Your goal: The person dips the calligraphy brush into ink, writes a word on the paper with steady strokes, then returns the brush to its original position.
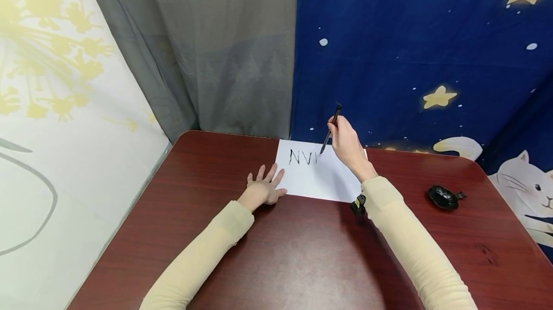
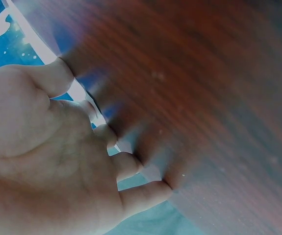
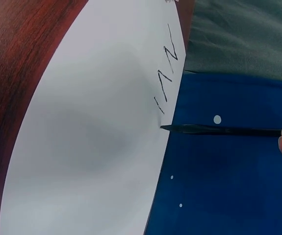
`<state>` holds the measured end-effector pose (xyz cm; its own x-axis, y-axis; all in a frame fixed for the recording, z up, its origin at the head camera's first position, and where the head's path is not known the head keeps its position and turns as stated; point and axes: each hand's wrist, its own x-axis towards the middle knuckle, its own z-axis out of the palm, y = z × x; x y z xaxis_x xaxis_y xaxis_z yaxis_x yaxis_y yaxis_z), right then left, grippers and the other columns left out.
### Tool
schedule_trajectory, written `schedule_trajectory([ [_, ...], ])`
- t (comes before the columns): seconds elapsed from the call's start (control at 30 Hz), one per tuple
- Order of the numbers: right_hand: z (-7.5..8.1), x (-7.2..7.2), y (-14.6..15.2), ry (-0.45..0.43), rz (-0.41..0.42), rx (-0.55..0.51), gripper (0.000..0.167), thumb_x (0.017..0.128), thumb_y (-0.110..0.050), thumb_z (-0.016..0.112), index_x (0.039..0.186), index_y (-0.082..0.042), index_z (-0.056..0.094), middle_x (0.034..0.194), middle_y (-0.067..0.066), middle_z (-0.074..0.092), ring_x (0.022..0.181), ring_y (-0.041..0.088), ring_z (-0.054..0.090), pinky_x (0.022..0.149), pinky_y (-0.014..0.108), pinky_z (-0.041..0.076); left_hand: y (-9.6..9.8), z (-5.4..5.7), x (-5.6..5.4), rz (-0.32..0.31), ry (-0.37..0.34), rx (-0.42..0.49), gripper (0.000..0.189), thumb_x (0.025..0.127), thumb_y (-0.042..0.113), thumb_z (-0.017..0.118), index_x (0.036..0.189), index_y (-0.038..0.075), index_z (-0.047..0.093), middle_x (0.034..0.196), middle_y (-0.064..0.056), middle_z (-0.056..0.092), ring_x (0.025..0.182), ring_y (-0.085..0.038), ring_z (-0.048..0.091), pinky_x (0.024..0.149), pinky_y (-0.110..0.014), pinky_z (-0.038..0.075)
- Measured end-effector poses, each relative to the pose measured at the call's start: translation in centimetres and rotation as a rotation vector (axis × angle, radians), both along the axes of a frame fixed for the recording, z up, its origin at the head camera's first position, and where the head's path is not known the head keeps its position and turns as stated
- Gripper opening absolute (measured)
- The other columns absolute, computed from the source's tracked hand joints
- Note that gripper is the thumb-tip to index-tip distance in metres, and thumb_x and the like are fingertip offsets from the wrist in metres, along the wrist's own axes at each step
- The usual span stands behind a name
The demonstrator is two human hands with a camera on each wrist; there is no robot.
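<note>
A white sheet of paper (image 1: pixel 317 180) lies at the table's far side, with the black letters "NV" and a short upright stroke (image 1: pixel 316 158) along its upper part. My right hand (image 1: pixel 347 144) pinches a slim dark brush (image 1: pixel 331 129) well above its tip. In the right wrist view the brush (image 3: pixel 214 130) has its tapered tip at the paper (image 3: pixel 82 122), just past the last stroke; whether it touches, I cannot tell. My left hand (image 1: pixel 264 189) rests with fingers spread at the sheet's left edge. Its palm and fingertips (image 2: pixel 148 196) show in the left wrist view.
A small black dish (image 1: pixel 443 198) with a short handle stands on the red-brown table (image 1: pixel 302 252), right of my right forearm. A dark smudge (image 1: pixel 488 254) marks the table nearer the front right. Grey and blue curtains (image 1: pixel 367 60) hang behind the far edge.
</note>
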<state>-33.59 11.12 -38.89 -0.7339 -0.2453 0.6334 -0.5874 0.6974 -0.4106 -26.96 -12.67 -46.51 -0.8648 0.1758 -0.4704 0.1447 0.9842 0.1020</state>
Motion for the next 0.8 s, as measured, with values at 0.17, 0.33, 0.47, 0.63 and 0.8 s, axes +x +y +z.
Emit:
schedule_trajectory([
  [0.17, -0.06, -0.01, 0.1, -0.027, -0.005, -0.005, 0.025, 0.1, -0.023, 0.036, 0.107, -0.003, 0.049, 0.09, 0.008, 0.052, 0.076, 0.019, 0.059, 0.067, 0.032, 0.051, 0.1, -0.27, -0.41, 0.006, -0.027, -0.024, 0.065, 0.093, 0.059, 0.024, 0.143, 0.039, -0.012, 0.149, 0.012, -0.025, 0.138, -0.024, -0.021, 0.108, -0.057, -0.001],
  [0.33, -0.01, 0.02, 0.19, -0.048, -0.008, -0.006, 0.027, 0.1, -0.026, 0.035, 0.107, -0.004, 0.048, 0.089, 0.007, 0.051, 0.076, 0.018, 0.057, 0.065, 0.033, 0.051, 0.11, -0.27, -0.45, 0.006, -0.026, -0.026, 0.065, 0.092, 0.06, 0.024, 0.143, 0.04, -0.013, 0.148, 0.013, -0.026, 0.137, -0.023, -0.022, 0.108, -0.057, -0.001],
  [0.47, 0.09, 0.1, 0.18, -0.055, -0.016, -0.001, 0.028, 0.1, -0.027, 0.035, 0.107, -0.004, 0.048, 0.088, 0.006, 0.051, 0.074, 0.017, 0.055, 0.064, 0.032, 0.05, 0.09, -0.23, -0.35, 0.004, -0.015, -0.018, 0.065, 0.093, 0.06, 0.023, 0.143, 0.039, -0.012, 0.149, 0.013, -0.024, 0.138, -0.023, -0.02, 0.108, -0.058, -0.001],
  [0.63, 0.16, 0.11, 0.13, -0.059, -0.024, -0.002, 0.028, 0.1, -0.028, 0.035, 0.107, -0.005, 0.048, 0.087, 0.006, 0.051, 0.073, 0.017, 0.054, 0.064, 0.032, 0.049, 0.14, 0.04, -0.21, 0.009, -0.023, -0.015, 0.065, 0.092, 0.06, 0.023, 0.143, 0.04, -0.012, 0.149, 0.013, -0.025, 0.138, -0.023, -0.02, 0.108, -0.058, -0.001],
  [0.8, 0.17, 0.09, 0.15, -0.054, -0.031, 0.001, 0.028, 0.1, -0.028, 0.035, 0.106, -0.005, 0.049, 0.085, 0.005, 0.051, 0.071, 0.017, 0.052, 0.062, 0.031, 0.046, 0.14, 0.02, -0.21, 0.008, -0.023, -0.017, 0.065, 0.092, 0.061, 0.023, 0.143, 0.04, -0.012, 0.149, 0.014, -0.025, 0.138, -0.023, -0.02, 0.108, -0.058, -0.001],
])
